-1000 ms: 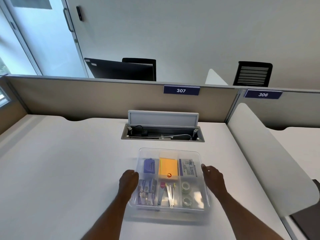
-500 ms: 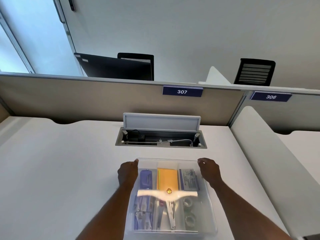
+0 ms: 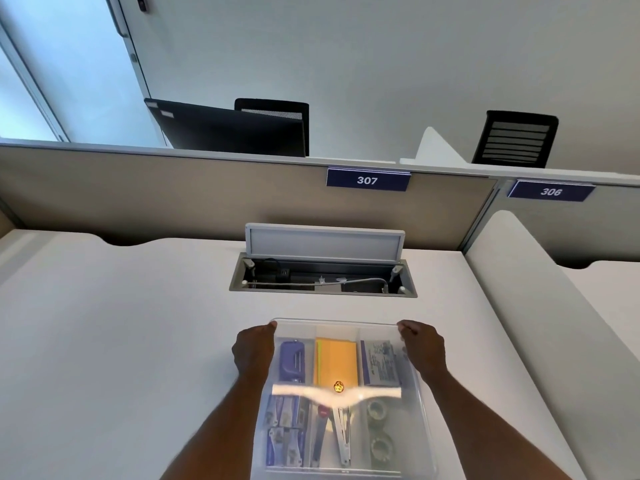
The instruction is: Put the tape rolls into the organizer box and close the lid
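A clear plastic organizer box [image 3: 420, 410] sits on the white desk in front of me, with its clear lid [image 3: 332, 327] lying flat on top. Two tape rolls [image 3: 377, 410] [image 3: 381, 446] lie in the near right compartment, seen through the lid. My left hand [image 3: 252, 351] presses on the lid's far left corner and my right hand [image 3: 422, 348] on its far right corner. Other compartments hold a blue stapler, yellow sticky notes, a staple box, clips and scissors.
An open cable tray [image 3: 322, 275] with a raised flap is set into the desk just beyond the box. A tan partition [image 3: 173, 192] labelled 307 closes the back. A white side divider [image 3: 540, 306] rises on the right.
Both hands slid from the box's sides up to the far corners of the lid. The camera view tilted up, so the box sits lower in the frame.
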`<state>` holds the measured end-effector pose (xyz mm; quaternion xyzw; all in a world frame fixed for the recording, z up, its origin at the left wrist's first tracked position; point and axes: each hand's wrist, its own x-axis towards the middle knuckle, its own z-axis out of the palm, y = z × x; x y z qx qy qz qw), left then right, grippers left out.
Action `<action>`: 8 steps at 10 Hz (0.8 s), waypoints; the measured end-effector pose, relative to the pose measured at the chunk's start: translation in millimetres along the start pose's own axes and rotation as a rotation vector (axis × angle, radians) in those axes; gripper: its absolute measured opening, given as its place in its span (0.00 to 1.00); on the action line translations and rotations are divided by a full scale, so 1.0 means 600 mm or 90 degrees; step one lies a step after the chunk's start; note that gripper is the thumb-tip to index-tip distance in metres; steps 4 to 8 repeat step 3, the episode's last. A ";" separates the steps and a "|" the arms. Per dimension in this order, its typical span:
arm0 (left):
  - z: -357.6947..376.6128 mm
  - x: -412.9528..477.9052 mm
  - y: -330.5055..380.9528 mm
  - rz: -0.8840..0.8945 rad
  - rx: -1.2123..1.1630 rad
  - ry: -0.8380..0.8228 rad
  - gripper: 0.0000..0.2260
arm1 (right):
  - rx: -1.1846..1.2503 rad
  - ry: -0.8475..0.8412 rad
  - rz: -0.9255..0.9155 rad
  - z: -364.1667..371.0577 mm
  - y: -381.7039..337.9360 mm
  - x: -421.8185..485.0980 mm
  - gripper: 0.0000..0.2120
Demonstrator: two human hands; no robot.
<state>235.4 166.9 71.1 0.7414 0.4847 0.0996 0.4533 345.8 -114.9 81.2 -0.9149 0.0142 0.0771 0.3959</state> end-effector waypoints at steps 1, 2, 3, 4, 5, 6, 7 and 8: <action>-0.004 -0.004 -0.001 0.068 0.025 -0.016 0.19 | -0.053 -0.011 -0.014 -0.003 -0.003 -0.001 0.13; -0.012 -0.009 -0.004 0.128 0.080 -0.036 0.18 | -0.095 0.025 -0.034 -0.004 -0.014 -0.004 0.10; -0.018 -0.027 0.003 0.162 0.107 -0.037 0.21 | -0.175 0.074 -0.044 0.007 -0.032 -0.026 0.14; -0.018 -0.027 0.003 0.162 0.107 -0.037 0.21 | -0.175 0.074 -0.044 0.007 -0.032 -0.026 0.14; -0.018 -0.027 0.003 0.162 0.107 -0.037 0.21 | -0.175 0.074 -0.044 0.007 -0.032 -0.026 0.14; -0.018 -0.027 0.003 0.162 0.107 -0.037 0.21 | -0.175 0.074 -0.044 0.007 -0.032 -0.026 0.14; -0.018 -0.027 0.003 0.162 0.107 -0.037 0.21 | -0.175 0.074 -0.044 0.007 -0.032 -0.026 0.14; -0.018 -0.027 0.003 0.162 0.107 -0.037 0.21 | -0.175 0.074 -0.044 0.007 -0.032 -0.026 0.14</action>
